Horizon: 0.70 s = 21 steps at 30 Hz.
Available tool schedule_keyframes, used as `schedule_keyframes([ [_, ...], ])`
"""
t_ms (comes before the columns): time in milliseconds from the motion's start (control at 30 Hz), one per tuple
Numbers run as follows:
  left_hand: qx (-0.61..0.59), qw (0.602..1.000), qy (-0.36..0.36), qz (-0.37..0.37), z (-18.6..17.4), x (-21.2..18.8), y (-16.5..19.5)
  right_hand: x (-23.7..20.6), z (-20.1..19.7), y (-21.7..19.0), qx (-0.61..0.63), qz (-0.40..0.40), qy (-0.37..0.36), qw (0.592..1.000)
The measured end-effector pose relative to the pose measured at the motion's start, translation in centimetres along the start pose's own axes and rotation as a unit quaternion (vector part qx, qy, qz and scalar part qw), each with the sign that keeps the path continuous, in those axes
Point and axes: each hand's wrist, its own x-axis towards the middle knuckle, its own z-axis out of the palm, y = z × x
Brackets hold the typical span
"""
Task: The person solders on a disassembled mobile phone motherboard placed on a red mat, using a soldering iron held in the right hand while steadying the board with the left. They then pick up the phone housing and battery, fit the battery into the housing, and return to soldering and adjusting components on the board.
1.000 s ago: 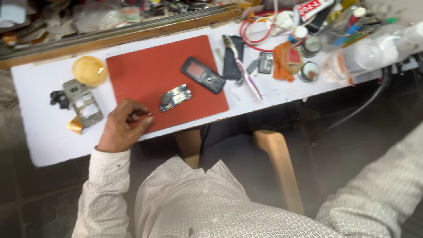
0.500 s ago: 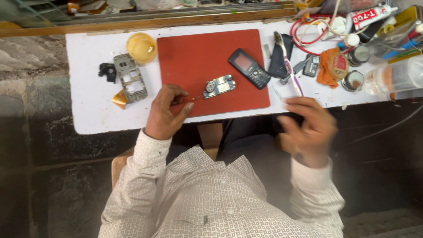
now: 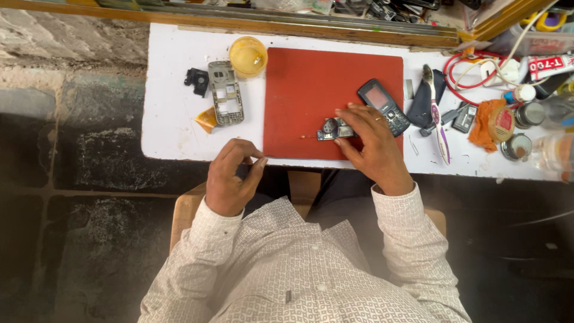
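The right hand [image 3: 372, 140] is pinching the small grey circuit board [image 3: 335, 128] on the red rubber mat [image 3: 305, 90]; the left hand [image 3: 230, 179], loosely curled and empty, is hovering off the bench's front edge, so the board, gripped one-handed, could slip.

A mat [image 3: 311, 90] lay at the middle of the table [image 3: 173, 128], reaching almost to its near edge, with a circuit board [image 3: 332, 129] on the mat's near right part and a phone [image 3: 382, 106] on its right edge. Toward the table's left edge lay a phone frame [image 3: 225, 93], with a round lid [image 3: 247, 56] behind it near the far edge. Toward the right edge lay a toothbrush [image 3: 437, 116], with small tins [image 3: 515, 146] beyond it.
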Motion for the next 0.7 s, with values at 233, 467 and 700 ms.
schedule_keyframes([
  [233,0.194,0.971,0.135,-0.033,-3.0,4.9,-6.5,-1.2,0.3,0.1,0.014,0.006,0.064,0.998],
  [467,0.3,0.947,0.077,-0.083,-5.5,10.8,-8.9,-1.1,0.1,-0.8,0.01,0.015,0.098,0.995],
  [700,0.276,0.954,0.058,-0.1,-5.9,11.4,-8.4,-0.6,0.5,-1.2,-0.024,0.004,0.109,0.994],
])
